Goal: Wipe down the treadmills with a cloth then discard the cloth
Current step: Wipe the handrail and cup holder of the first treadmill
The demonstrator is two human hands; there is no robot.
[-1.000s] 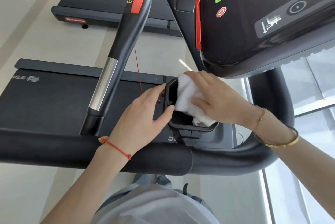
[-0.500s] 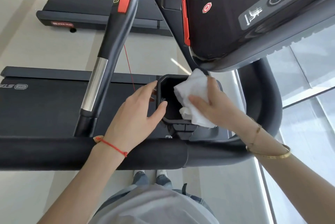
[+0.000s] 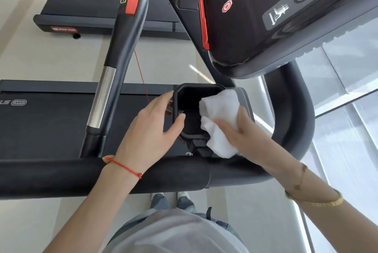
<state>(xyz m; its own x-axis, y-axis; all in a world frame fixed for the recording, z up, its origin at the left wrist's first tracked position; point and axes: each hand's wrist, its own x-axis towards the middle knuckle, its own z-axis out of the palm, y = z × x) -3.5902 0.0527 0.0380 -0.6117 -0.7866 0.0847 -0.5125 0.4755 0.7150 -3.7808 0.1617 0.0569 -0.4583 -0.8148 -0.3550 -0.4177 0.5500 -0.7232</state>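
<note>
A white cloth (image 3: pixel 219 117) lies bunched over the right rim of the treadmill's black cup holder (image 3: pixel 192 93). My right hand (image 3: pixel 243 134) presses on the cloth from the right and holds it. My left hand (image 3: pixel 151 130) grips the holder's left rim, thumb hooked inside. The treadmill's black console (image 3: pixel 266 19) with a green and a red button hangs above the holder. The black front handlebar (image 3: pixel 102 177) runs across below my hands.
A side handrail (image 3: pixel 124 48) with a red pad and a silver grip rises at left. The belt (image 3: pixel 47 117) of this treadmill is at left, and a second treadmill (image 3: pixel 81 9) stands beyond it. A window (image 3: pixel 347 109) is at right. My feet (image 3: pixel 169 199) stand on the pale floor.
My right hand has drawn the cloth out of the cup holder's inside and onto its right rim. My left hand has kept its grip on the left rim.
</note>
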